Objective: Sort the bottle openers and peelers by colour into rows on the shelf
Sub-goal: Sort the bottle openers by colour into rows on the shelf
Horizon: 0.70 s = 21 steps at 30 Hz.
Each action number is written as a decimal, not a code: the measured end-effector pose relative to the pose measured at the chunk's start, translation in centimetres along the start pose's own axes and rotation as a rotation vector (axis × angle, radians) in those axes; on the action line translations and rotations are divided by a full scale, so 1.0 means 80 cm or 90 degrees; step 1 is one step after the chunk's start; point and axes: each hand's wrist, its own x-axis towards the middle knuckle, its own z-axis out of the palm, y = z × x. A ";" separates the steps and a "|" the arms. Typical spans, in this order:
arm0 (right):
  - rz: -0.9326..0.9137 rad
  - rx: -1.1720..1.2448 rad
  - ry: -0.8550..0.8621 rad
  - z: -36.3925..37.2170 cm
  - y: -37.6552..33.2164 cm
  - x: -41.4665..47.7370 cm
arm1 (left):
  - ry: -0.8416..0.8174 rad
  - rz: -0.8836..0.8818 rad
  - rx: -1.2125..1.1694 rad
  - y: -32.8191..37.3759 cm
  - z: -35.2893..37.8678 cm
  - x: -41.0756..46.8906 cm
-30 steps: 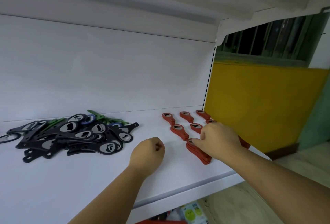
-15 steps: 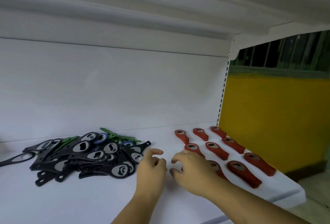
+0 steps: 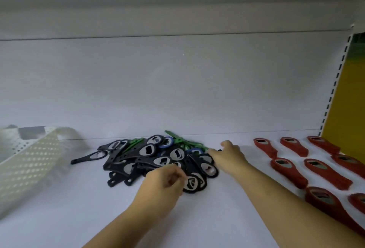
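hands moved from red openers (image 3: 320, 170) at right to the mixed pile (image 3: 150, 157) mid-shelf
right hand (image 3: 230, 155) flat, fingers reaching onto the pile's right edge; left hand (image 3: 164, 180) curled at its front, hold unclear; red looks sorted, black likely next

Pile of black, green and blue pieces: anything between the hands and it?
Nothing visible does. The left hand is at the pile's front edge, the right hand at its right edge. The green pieces lie at the back, partly under black openers.
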 end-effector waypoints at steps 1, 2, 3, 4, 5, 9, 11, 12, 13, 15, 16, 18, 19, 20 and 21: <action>0.004 0.001 0.006 0.004 -0.002 0.006 | 0.016 0.006 0.022 -0.004 -0.011 0.003; -0.003 -0.018 0.018 0.007 -0.001 0.009 | 0.038 0.011 0.029 -0.007 -0.020 0.006; -0.012 -0.045 0.030 0.008 0.002 0.010 | 0.067 0.013 0.026 -0.010 -0.027 0.010; -0.025 -0.058 0.042 0.007 0.005 0.011 | 0.103 0.012 0.011 -0.011 -0.033 0.016; -0.029 -0.047 0.042 0.004 0.006 0.012 | 0.141 0.007 -0.015 -0.011 -0.035 0.025; -0.070 -0.031 -0.003 -0.014 0.009 0.010 | 0.225 -0.024 -0.157 0.007 -0.027 0.068; -0.084 -0.118 0.012 -0.022 0.009 0.006 | 0.202 -0.022 -0.216 0.017 -0.014 0.080; -0.084 -0.164 0.046 -0.026 0.009 0.003 | 0.193 -0.010 -0.229 0.017 -0.007 0.082; -0.083 -0.196 0.081 -0.030 0.008 0.001 | 0.190 0.007 -0.229 0.014 -0.002 0.081; -0.094 -0.226 0.105 -0.037 0.005 -0.003 | 0.189 0.035 -0.210 -0.001 0.003 0.076; -0.106 -0.232 0.085 -0.038 0.003 -0.006 | 0.183 0.036 -0.202 -0.007 0.003 0.074; -0.125 -0.239 -0.010 -0.037 0.002 -0.008 | 0.180 0.038 -0.219 -0.016 0.001 0.072; -0.124 -0.242 -0.068 -0.035 0.001 -0.010 | 0.188 0.043 -0.235 -0.017 0.000 0.071; -0.120 -0.240 -0.117 -0.032 0.001 -0.012 | 0.195 0.049 -0.249 -0.015 -0.001 0.071; -0.117 -0.230 -0.147 -0.029 0.002 -0.013 | 0.197 0.054 -0.259 -0.013 -0.001 0.070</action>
